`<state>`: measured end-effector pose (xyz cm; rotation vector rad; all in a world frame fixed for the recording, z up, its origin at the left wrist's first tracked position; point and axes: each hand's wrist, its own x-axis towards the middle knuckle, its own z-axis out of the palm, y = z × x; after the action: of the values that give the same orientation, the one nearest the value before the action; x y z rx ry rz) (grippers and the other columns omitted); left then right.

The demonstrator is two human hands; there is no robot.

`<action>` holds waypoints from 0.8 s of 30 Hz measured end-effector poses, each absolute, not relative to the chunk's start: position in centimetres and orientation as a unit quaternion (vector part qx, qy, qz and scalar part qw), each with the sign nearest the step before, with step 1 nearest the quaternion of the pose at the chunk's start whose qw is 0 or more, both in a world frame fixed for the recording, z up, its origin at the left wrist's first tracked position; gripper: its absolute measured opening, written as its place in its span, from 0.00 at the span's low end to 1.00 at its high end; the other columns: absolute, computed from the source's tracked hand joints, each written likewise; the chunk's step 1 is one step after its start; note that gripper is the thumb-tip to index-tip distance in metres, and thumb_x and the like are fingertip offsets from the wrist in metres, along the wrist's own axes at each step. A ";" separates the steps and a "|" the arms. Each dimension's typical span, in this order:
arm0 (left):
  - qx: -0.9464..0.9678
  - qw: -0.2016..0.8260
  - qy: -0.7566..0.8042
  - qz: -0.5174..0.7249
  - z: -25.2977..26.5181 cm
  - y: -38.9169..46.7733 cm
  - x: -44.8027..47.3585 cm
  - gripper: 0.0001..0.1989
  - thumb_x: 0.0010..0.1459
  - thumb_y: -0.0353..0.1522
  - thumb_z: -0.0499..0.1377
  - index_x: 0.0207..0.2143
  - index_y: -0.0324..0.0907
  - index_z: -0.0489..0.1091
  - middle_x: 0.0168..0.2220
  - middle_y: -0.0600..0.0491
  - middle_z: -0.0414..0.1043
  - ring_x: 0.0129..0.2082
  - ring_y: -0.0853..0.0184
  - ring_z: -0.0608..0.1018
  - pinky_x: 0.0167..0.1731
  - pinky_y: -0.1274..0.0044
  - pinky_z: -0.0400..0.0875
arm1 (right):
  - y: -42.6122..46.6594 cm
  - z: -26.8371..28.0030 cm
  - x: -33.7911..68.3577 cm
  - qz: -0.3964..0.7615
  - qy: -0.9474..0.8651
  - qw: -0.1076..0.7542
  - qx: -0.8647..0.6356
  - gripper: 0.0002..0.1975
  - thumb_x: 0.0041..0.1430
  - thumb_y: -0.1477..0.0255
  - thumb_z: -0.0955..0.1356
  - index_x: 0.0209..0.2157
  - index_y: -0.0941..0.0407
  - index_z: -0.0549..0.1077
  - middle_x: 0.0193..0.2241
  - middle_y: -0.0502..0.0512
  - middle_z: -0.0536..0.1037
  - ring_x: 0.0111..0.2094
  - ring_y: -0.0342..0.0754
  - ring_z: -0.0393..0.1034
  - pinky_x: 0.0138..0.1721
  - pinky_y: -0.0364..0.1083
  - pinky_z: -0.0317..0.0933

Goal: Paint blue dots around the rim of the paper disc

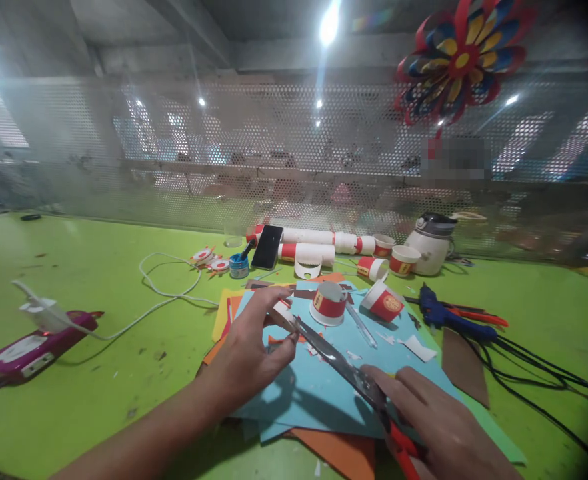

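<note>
Pinching a small paper piece (283, 315) between thumb and fingertips of the left hand (249, 348); clasping scissors (357, 379) in the right hand (431, 412), pointed at the piece's near end.

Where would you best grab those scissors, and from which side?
Probably by the red handles, coming from the near right side. The scissors slant, their metal blades pointing away towards the left hand, while the handles are nearest the person. The right hand holds the scissors there.
</note>
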<state>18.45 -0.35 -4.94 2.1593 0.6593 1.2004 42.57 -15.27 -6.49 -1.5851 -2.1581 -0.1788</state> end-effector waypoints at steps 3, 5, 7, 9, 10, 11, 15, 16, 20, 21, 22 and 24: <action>0.827 0.231 0.246 0.449 -4.8 -0.3 18.3 0.24 0.58 0.25 0.57 0.56 0.46 0.57 0.57 0.44 0.63 0.56 0.56 0.74 0.49 0.65 0.76 | -15.4 -6.6 42.6 -0.073 -0.781 0.225 -0.579 0.25 0.58 0.77 0.64 0.58 0.56 0.69 0.36 0.59 0.76 0.34 0.51 0.74 0.34 0.46 0.71; 0.840 0.198 0.242 0.444 -4.7 -0.3 18.2 0.23 0.58 0.25 0.56 0.55 0.46 0.58 0.58 0.43 0.64 0.60 0.54 0.70 0.50 0.64 0.74 | -15.5 -6.8 42.8 -0.082 -0.784 0.214 -0.577 0.25 0.59 0.77 0.63 0.58 0.57 0.67 0.36 0.59 0.76 0.34 0.51 0.74 0.34 0.47 0.71; 0.848 0.180 0.236 0.440 -4.6 -0.3 18.2 0.23 0.58 0.25 0.57 0.55 0.45 0.59 0.57 0.43 0.64 0.59 0.55 0.70 0.51 0.64 0.74 | -15.6 -7.0 42.9 -0.090 -0.791 0.195 -0.573 0.26 0.58 0.77 0.63 0.60 0.57 0.65 0.37 0.59 0.75 0.34 0.51 0.74 0.33 0.47 0.71; 0.851 0.173 0.232 0.437 -4.7 -0.2 18.2 0.23 0.58 0.25 0.57 0.56 0.45 0.58 0.57 0.43 0.65 0.54 0.57 0.75 0.50 0.64 0.75 | -15.6 -7.1 43.0 -0.098 -0.789 0.179 -0.579 0.27 0.59 0.77 0.63 0.60 0.55 0.64 0.36 0.59 0.74 0.33 0.51 0.73 0.32 0.47 0.70; 0.852 0.172 0.230 0.437 -4.7 -0.2 18.3 0.24 0.58 0.25 0.56 0.57 0.45 0.58 0.57 0.43 0.65 0.52 0.59 0.77 0.48 0.65 0.76 | -15.7 -7.1 43.0 -0.103 -0.786 0.176 -0.584 0.26 0.59 0.77 0.62 0.60 0.55 0.63 0.36 0.58 0.73 0.32 0.51 0.73 0.31 0.47 0.70; 0.853 0.171 0.228 0.437 -4.8 -0.2 18.3 0.25 0.58 0.25 0.56 0.57 0.45 0.57 0.56 0.43 0.65 0.50 0.60 0.78 0.47 0.65 0.77 | -15.7 -7.1 43.0 -0.107 -0.782 0.175 -0.589 0.26 0.59 0.77 0.62 0.60 0.54 0.62 0.36 0.58 0.73 0.32 0.52 0.73 0.31 0.48 0.70; 0.855 0.165 0.229 0.435 -5.1 -0.1 18.2 0.24 0.59 0.25 0.56 0.57 0.44 0.58 0.55 0.43 0.66 0.51 0.60 0.78 0.49 0.64 0.77 | -15.8 -7.0 42.9 -0.122 -0.781 0.177 -0.587 0.28 0.58 0.79 0.60 0.61 0.54 0.59 0.35 0.57 0.71 0.32 0.52 0.73 0.30 0.49 0.70; 0.856 0.163 0.230 0.433 -5.2 -0.1 18.2 0.24 0.59 0.25 0.56 0.57 0.44 0.58 0.56 0.42 0.66 0.51 0.60 0.77 0.49 0.64 0.77 | -15.8 -7.1 42.9 -0.126 -0.781 0.177 -0.586 0.29 0.58 0.79 0.60 0.61 0.55 0.60 0.35 0.57 0.72 0.31 0.52 0.73 0.30 0.48 0.70; 0.861 0.159 0.229 0.426 -5.4 -0.2 18.1 0.26 0.59 0.25 0.56 0.59 0.45 0.57 0.58 0.42 0.65 0.53 0.59 0.76 0.51 0.62 0.76 | -15.7 -7.5 43.0 -0.133 -0.781 0.179 -0.583 0.30 0.54 0.80 0.61 0.61 0.56 0.62 0.34 0.58 0.73 0.30 0.51 0.72 0.28 0.47 0.69; 0.862 0.161 0.229 0.423 -5.4 -0.2 18.1 0.26 0.60 0.26 0.56 0.60 0.45 0.56 0.58 0.41 0.65 0.53 0.59 0.76 0.51 0.62 0.76 | -15.6 -7.5 43.1 -0.137 -0.783 0.182 -0.578 0.31 0.54 0.80 0.61 0.61 0.56 0.62 0.34 0.57 0.73 0.29 0.51 0.72 0.28 0.47 0.69; 0.862 0.165 0.229 0.421 -5.4 -0.3 18.1 0.27 0.60 0.26 0.56 0.60 0.46 0.56 0.59 0.41 0.64 0.53 0.58 0.76 0.51 0.61 0.76 | -15.5 -7.6 43.2 -0.143 -0.786 0.186 -0.571 0.31 0.54 0.80 0.61 0.61 0.57 0.62 0.33 0.57 0.72 0.28 0.51 0.72 0.27 0.47 0.68; 0.863 0.168 0.231 0.417 -5.4 -0.4 18.1 0.28 0.62 0.27 0.56 0.62 0.46 0.54 0.60 0.40 0.63 0.55 0.57 0.75 0.51 0.60 0.77 | -15.3 -7.6 43.3 -0.158 -0.794 0.196 -0.553 0.30 0.54 0.79 0.61 0.60 0.57 0.62 0.31 0.57 0.72 0.27 0.51 0.71 0.24 0.46 0.68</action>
<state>18.10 -0.38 -5.39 2.4537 0.6575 1.1852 43.34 -15.33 -7.58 -1.5499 -2.2259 -0.4416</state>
